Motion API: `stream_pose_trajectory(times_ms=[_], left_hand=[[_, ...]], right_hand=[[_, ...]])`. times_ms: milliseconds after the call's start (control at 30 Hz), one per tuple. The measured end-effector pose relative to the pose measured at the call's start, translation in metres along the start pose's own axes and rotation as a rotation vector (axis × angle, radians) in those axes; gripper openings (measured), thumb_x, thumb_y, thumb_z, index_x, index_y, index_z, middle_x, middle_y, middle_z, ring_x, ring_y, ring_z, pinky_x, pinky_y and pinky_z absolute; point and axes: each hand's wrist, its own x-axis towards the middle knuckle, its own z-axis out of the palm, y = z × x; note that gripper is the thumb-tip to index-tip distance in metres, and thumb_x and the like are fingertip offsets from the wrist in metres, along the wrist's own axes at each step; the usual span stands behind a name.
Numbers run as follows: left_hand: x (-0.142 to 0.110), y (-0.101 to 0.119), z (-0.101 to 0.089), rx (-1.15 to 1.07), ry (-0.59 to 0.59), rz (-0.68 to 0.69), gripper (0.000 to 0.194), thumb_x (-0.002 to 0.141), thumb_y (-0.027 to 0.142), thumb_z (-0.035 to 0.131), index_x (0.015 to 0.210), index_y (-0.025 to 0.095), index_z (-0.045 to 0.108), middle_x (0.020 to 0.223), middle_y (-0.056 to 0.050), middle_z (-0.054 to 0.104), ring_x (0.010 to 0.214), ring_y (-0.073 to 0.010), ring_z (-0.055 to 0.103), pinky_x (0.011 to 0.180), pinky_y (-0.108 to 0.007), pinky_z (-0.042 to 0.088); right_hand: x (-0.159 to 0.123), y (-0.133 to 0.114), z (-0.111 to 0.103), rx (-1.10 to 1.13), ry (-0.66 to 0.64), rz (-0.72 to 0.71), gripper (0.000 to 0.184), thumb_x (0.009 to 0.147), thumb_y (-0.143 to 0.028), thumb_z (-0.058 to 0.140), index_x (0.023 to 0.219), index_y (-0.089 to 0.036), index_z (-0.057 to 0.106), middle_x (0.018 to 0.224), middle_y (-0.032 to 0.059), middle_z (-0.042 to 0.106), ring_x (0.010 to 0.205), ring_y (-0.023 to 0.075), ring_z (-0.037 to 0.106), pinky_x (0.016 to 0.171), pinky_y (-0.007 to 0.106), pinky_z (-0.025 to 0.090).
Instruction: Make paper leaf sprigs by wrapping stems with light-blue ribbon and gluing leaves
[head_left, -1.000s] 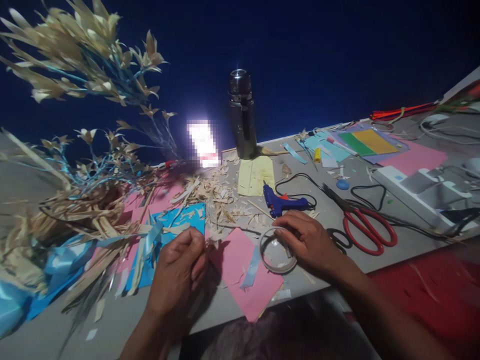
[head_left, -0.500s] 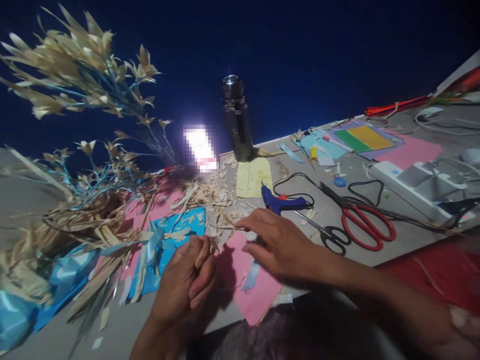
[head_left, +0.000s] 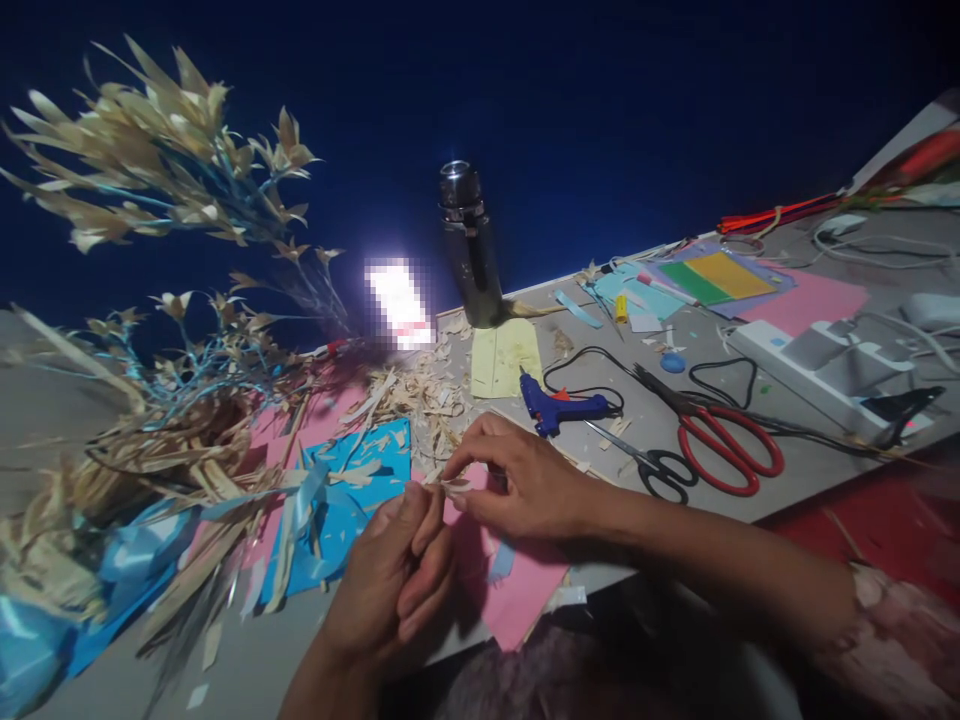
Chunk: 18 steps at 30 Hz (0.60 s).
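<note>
My left hand is closed in a pinch above the front of the table. A small pale dried-husk petal piece sticks out at its fingertips, and the rest of it is hidden. From the right, my right hand meets it, thumb and fingers pinching the husk. Beneath the hands lies a pink paper sheet with a short light-blue ribbon strip on it. A blue glue gun rests just beyond my right hand, near black-handled scissors and large red-handled scissors.
Husk flowers on blue stems rise at the left, over loose husk and a blue sheet. A dark flask stands at the back beside a glowing, pixelated screen. A white power strip with cables lies right.
My right hand has let go of a pale tape ring, now out of sight, and moved left to the husk piece. My left hand, still pinched, has shifted slightly right.
</note>
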Motion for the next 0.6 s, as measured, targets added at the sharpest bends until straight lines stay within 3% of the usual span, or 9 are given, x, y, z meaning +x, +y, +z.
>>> stream_pose_trajectory(times_ms=[167, 333, 400, 500, 600], left_hand=[[0.000, 0.000, 0.009, 0.011, -0.006, -0.037, 0.049, 0.098, 0.055, 0.050, 0.063, 0.021, 0.041, 0.033, 0.010, 0.033, 0.021, -0.0040, 0.020, 0.027, -0.011, 0.016], [-0.009, 0.013, 0.006, 0.018, -0.046, 0.032, 0.040, 0.098, 0.045, 0.054, 0.068, 0.020, 0.046, 0.039, 0.009, 0.037, 0.025, -0.0032, 0.020, 0.029, -0.011, 0.022], [-0.010, 0.018, 0.004, -0.006, -0.073, 0.049, 0.039, 0.101, 0.042, 0.050, 0.069, 0.020, 0.047, 0.040, 0.010, 0.035, 0.026, -0.0029, 0.018, 0.030, -0.010, 0.022], [-0.008, 0.018, 0.002, -0.086, -0.154, 0.030, 0.042, 0.106, 0.040, 0.035, 0.071, 0.020, 0.048, 0.039, 0.010, 0.031, 0.024, -0.0033, 0.015, 0.028, -0.010, 0.019], [-0.004, 0.011, 0.001, -0.178, -0.237, 0.004, 0.048, 0.107, 0.040, 0.024, 0.072, 0.020, 0.049, 0.038, 0.010, 0.030, 0.021, -0.0042, 0.015, 0.026, -0.011, 0.017]], right_hand=[[0.002, 0.004, 0.004, -0.055, 0.037, -0.109, 0.009, 0.079, -0.012, 0.072, 0.081, -0.020, 0.071, 0.093, 0.0020, 0.062, 0.087, 0.0175, 0.059, 0.077, 0.029, 0.046], [0.003, 0.011, 0.004, -0.129, 0.054, -0.057, 0.011, 0.081, -0.008, 0.066, 0.078, -0.018, 0.067, 0.087, 0.0022, 0.060, 0.082, 0.0175, 0.056, 0.077, 0.030, 0.044], [0.004, 0.010, 0.003, -0.058, 0.054, -0.023, 0.014, 0.081, -0.006, 0.065, 0.089, -0.017, 0.069, 0.094, 0.0033, 0.062, 0.083, 0.0172, 0.057, 0.077, 0.030, 0.046], [0.007, 0.005, 0.001, 0.092, -0.011, -0.015, 0.047, 0.077, -0.003, 0.064, 0.120, -0.021, 0.066, 0.114, 0.0056, 0.062, 0.094, 0.0181, 0.059, 0.082, 0.031, 0.049], [0.010, 0.004, 0.000, 0.133, -0.104, -0.081, 0.055, 0.075, -0.002, 0.066, 0.127, -0.023, 0.065, 0.113, 0.0048, 0.059, 0.096, 0.0178, 0.059, 0.084, 0.031, 0.050]])
